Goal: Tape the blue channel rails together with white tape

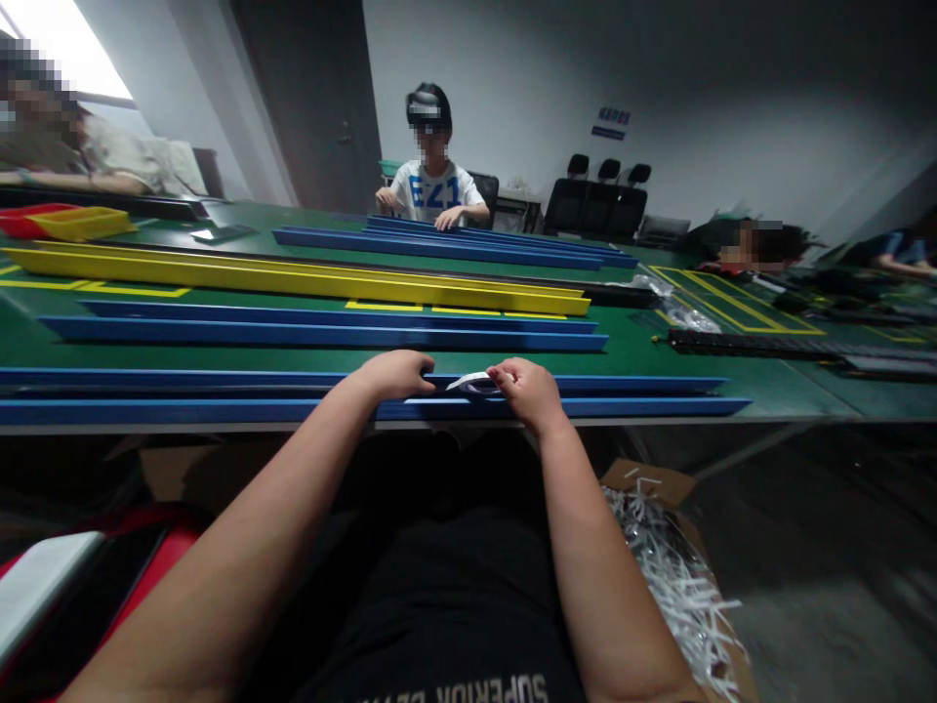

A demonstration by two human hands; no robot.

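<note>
A long blue channel (670, 405) lies along the near edge of the table, directly in front of me. My right hand (531, 392) pinches a roll of white tape (463, 381) above it, and a short pale end points toward my left hand. My left hand (395, 375) rests at the channel, left of the tape roll. Its fingers are curled, and their tips are partly hidden; what they hold, if anything, does not show.
Beyond lie more blue channels (329, 335) and long yellow channels (293, 282) on the green table (630, 361). A co-worker (435, 190) sits opposite. Below right, a cardboard box (651, 480) holds white paper strips (673, 576). Red and yellow trays (88, 224) stand far left.
</note>
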